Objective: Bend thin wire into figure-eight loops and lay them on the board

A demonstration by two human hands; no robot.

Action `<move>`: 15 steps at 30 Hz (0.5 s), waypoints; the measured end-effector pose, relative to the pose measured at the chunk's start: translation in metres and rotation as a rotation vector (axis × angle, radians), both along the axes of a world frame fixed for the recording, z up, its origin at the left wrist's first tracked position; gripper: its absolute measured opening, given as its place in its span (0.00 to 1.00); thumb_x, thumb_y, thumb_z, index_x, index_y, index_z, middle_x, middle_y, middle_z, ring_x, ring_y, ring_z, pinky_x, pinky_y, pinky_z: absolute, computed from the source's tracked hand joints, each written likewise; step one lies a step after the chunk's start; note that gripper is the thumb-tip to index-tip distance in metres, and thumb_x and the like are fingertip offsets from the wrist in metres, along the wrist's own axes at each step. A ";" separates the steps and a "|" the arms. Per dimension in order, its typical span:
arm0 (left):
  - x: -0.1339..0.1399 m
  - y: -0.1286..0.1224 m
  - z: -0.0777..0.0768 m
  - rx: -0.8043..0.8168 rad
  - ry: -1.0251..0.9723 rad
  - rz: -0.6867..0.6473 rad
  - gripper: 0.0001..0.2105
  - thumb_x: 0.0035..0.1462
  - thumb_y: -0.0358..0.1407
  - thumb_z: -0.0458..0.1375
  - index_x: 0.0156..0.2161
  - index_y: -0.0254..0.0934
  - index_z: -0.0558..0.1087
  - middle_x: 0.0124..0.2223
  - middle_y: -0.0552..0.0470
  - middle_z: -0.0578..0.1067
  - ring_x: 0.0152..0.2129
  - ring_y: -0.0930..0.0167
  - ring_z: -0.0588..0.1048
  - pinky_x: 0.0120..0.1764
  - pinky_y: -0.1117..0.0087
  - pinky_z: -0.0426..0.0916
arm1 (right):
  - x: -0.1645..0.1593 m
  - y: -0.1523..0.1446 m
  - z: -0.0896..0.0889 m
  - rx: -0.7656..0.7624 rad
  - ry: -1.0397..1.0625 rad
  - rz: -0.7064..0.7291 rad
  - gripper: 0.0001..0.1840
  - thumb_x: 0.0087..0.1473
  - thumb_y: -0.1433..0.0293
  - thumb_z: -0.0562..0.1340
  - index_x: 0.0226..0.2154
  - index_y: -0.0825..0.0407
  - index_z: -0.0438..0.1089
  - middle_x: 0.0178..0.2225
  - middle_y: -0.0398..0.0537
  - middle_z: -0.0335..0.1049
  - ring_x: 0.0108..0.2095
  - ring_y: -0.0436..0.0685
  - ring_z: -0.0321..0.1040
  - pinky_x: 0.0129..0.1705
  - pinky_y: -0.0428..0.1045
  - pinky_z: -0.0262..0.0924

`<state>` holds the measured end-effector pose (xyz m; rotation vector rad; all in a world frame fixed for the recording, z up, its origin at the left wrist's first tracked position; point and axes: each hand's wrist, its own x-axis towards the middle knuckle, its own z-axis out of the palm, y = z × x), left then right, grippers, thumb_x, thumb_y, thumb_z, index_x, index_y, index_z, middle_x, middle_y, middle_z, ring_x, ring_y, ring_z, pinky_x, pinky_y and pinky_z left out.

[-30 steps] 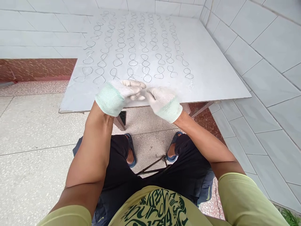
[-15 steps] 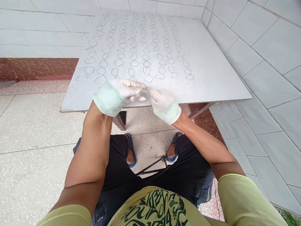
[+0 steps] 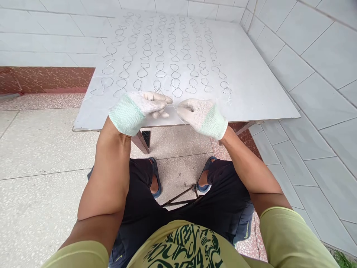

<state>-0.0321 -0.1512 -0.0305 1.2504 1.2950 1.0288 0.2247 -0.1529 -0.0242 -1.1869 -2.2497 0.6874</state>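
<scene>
My left hand [image 3: 149,106], in a white glove with a mint-green cuff, is above the table's front edge. Its thumb and forefinger pinch a thin pale wire [image 3: 181,120], which curves down to the right past the other hand. Close beside it, my right hand [image 3: 195,112] wears a matching glove, its fingers pressed together at the wire. I cannot make out whether those fingertips grip it. Beyond both hands, thin wire figure-eight loops [image 3: 176,82] lie in rows on the white tabletop [image 3: 251,82].
White tiled walls [image 3: 315,93] border the table at the back and right. Below the tabletop are a table leg [image 3: 140,142], a dark flat object [image 3: 145,138] and my sandalled feet [image 3: 155,182]. A dark metal frame [image 3: 178,199] sits between my legs.
My right hand has moved a little right, away from the left, and turned. A length of thin wire now shows between and below the hands. My left hand has barely moved.
</scene>
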 end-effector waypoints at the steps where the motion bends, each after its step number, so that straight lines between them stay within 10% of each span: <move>1: 0.000 0.001 0.000 0.002 0.026 0.000 0.09 0.54 0.36 0.77 0.39 0.36 0.88 0.25 0.56 0.73 0.41 0.53 0.93 0.55 0.55 0.85 | 0.000 0.000 0.003 -0.046 -0.011 0.012 0.20 0.82 0.56 0.65 0.49 0.51 0.89 0.41 0.47 0.88 0.44 0.60 0.83 0.51 0.53 0.70; 15: 0.025 -0.003 0.001 0.058 0.055 -0.050 0.19 0.65 0.44 0.75 0.26 0.40 0.79 0.26 0.50 0.78 0.36 0.63 0.87 0.56 0.61 0.82 | -0.028 -0.013 -0.013 -0.131 0.147 -0.137 0.23 0.84 0.65 0.58 0.32 0.46 0.70 0.31 0.42 0.78 0.36 0.56 0.76 0.47 0.53 0.65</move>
